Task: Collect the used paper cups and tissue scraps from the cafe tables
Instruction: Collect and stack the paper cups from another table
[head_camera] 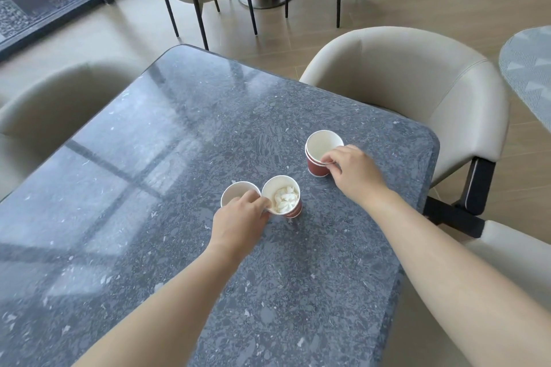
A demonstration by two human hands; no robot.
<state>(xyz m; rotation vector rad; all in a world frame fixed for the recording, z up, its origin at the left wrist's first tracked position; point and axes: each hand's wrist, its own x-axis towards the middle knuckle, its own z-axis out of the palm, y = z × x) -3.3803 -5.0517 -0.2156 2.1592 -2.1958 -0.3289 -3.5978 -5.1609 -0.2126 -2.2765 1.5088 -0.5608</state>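
Red paper cups with white insides stand on the grey stone table [179, 134]. My left hand [241, 219] pinches together the touching rims of two of them: an empty cup [235, 194] on the left and a cup [283, 198] holding crumpled white tissue scraps [285, 199]. Farther right, my right hand [353, 171] pinches the near rim of a nested pair of cups [322, 152], the inner one empty. All the cups are upright on the table.
Beige padded chairs stand around the table: one at the right [417, 92], one at the left [53, 110], a third at the lower right [518, 259]. Another round table's edge [530, 68] shows far right. Chairs and a pedestal table stand behind.
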